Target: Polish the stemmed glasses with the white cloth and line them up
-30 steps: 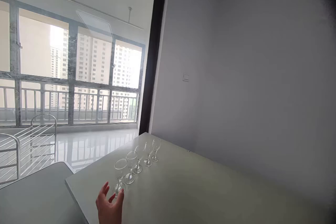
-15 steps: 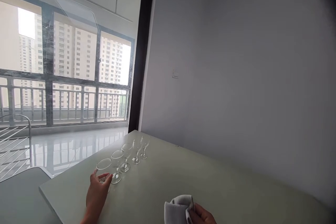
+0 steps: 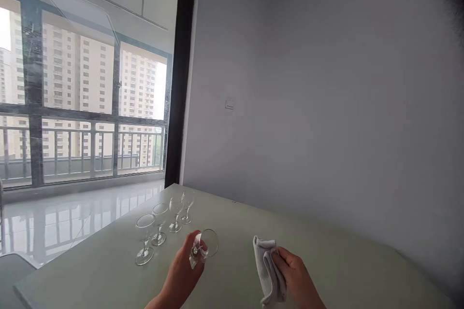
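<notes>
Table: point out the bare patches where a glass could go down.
Free: the table right of the cloth, toward the wall, and between the left hand and right hand. Crowded: the row of glasses at left.

Left hand around a tilted wine glass, right hand around a grey cloth, above the pale table.

A plain grey wall is lit by a large railed window; daylight is mirrored in the glossy floor.
</notes>
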A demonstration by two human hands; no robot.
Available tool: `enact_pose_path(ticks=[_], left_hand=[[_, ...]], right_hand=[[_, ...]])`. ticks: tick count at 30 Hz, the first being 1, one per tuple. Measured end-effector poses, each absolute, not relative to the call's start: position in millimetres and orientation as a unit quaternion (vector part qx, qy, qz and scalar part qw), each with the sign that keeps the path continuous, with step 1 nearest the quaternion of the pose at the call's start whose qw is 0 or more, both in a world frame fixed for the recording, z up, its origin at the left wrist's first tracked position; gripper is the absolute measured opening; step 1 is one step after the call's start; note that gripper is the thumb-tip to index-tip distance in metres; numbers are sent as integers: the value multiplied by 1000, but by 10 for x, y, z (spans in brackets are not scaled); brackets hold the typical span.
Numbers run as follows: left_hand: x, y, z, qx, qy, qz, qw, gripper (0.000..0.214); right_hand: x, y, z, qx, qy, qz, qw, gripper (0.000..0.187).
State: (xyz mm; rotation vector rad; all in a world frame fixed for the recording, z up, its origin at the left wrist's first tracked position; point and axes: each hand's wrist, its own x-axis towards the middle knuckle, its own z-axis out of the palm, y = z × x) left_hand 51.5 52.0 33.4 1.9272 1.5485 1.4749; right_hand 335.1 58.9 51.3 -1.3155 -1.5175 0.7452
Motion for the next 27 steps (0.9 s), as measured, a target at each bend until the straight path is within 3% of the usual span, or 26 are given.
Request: enact_pose_path(ticks=[4,11,18,23,27], left_hand=[[872,796,228,684,513,484,185,34],[1369,1092,188,673,481,505,245,35],[1641,1058,-127,661,488,507,260,36],[1482,1108,-154,627,518,521,259,34],[1320,1165,-120,603,544,526,252,36]], right_hand=[[3467,723,537,-544,-621,310,472,36],[3560,963,461,-535,-529,356,554,30],[3553,903,534,-512,-463,410,596,40],[3658,853,704,-613,-590,168,498,29],[3751,877,772,-598,-595,208,495,28]])
